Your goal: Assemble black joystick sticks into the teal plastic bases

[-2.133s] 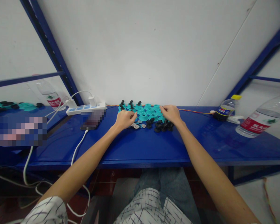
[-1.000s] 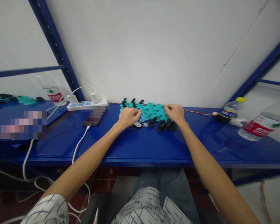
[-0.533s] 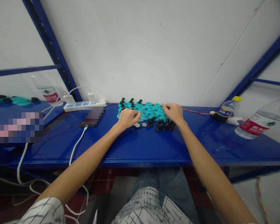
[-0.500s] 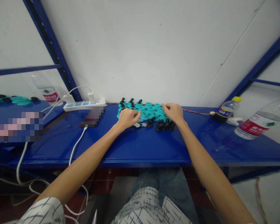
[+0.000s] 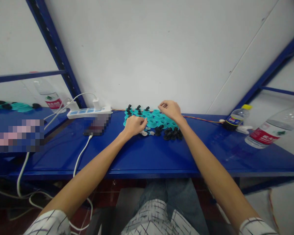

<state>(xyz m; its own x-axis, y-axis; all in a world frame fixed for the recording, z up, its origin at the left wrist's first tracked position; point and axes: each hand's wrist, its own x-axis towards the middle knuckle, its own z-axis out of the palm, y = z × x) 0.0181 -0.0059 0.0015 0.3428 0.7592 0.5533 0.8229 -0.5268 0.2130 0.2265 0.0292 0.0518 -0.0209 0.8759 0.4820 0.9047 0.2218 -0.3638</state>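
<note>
Turquoise ring-shaped plastic pieces cover the middle of the blue table by the wall. Black knob-like parts stand on some of them along the back left. Over the front left of these pieces rests my left hand, thumb and fingers pinched together; what they hold is hidden. My right hand hovers above the back right of the turquoise pieces. Its fingers are curled together, their tips pointing left, and anything between them is too small to tell. Loose black parts and small whitish discs lie in front.
Left on the blue table are a white power strip and a blurred-out phone-like object on a cable. A cola bottle and a water bottle stand at the right. A thin coloured wire runs along the wall.
My right hand has moved left and up, from the right edge of the turquoise pieces to above their back rows. My left hand has stayed almost in place.
</note>
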